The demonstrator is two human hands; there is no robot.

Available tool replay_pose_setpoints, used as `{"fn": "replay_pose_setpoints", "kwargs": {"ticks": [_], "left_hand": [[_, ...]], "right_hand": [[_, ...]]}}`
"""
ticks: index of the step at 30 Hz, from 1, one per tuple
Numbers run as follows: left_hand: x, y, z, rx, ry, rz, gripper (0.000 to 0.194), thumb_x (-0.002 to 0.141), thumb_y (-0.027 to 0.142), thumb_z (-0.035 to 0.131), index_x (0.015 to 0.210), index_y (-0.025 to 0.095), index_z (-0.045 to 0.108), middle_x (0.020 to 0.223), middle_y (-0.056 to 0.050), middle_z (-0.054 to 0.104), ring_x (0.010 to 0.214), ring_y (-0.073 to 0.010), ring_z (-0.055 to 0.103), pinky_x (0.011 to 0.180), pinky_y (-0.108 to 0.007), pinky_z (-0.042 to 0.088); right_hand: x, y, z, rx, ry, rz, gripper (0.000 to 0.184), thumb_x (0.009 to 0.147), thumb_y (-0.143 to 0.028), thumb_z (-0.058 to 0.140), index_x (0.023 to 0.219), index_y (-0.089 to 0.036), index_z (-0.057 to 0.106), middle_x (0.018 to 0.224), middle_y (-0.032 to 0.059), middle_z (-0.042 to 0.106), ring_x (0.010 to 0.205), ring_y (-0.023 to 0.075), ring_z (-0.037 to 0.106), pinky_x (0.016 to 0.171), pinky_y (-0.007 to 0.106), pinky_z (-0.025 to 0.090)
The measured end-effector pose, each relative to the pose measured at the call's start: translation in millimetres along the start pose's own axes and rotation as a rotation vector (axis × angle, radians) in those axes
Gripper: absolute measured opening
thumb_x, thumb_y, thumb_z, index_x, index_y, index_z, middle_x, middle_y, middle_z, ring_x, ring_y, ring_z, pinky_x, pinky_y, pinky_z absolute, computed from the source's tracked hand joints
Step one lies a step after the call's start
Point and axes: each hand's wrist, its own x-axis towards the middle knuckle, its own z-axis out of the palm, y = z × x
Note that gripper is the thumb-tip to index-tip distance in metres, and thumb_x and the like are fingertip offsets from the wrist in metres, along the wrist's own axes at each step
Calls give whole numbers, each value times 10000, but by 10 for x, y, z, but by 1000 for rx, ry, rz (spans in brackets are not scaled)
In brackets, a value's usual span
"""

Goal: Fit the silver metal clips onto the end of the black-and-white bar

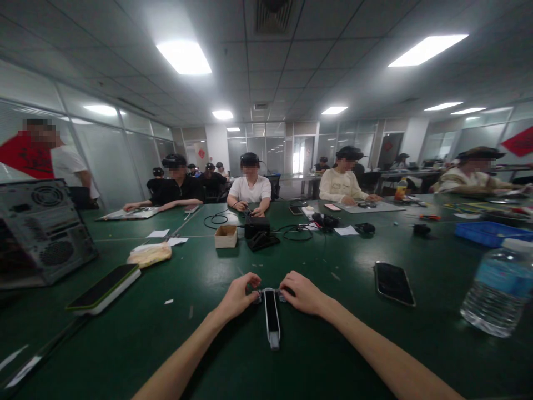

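Note:
A narrow device (272,314) with a pale grey frame and a dark strip down its middle lies on the green table, its long side pointing toward me. Small pieces jut out from both sides of its far end. My left hand (239,295) has its thumb and curled fingers at the left side piece. On the opposite side, my right hand (303,293) is closed around the right side piece, fingers bent. Both hands partly hide these pieces, so their exact shape cannot be made out.
A phone (395,283) and a water bottle (495,291) are on the right. To the left are a green-edged device (104,286), a plastic-wrapped item (150,254) and a computer case (44,233). Ahead, a small box (226,237) stands before a seated person (250,191).

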Motion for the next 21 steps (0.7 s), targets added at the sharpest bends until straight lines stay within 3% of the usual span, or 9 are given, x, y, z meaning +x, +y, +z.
{"fn": "replay_pose_setpoints", "kwargs": {"ticks": [7,16,21], "left_hand": [[-11,49,-12,-33,-6,30,352,715,108,568,1058,188,562,1023,-32,634,789,-141,626,741,-277,504],[-14,75,8,-21,101,79,219,827,204,495,1035,178,560,1027,-59,608,810,-154,615,719,-279,493],[-17,109,14,-83,114,48,242,871,270,454,1066,157,543,828,-27,638,704,-142,618,716,-278,484]], "right_hand": [[-3,-9,-13,0,-11,0,171,886,-210,478,941,-159,632,933,61,593,866,173,512,759,300,432],[14,36,60,1,8,-15,177,886,-218,475,938,-159,633,938,61,594,869,171,509,767,302,438],[-1,36,12,-11,32,-19,168,883,-205,488,978,-161,620,985,67,574,923,177,503,806,309,436]]}}
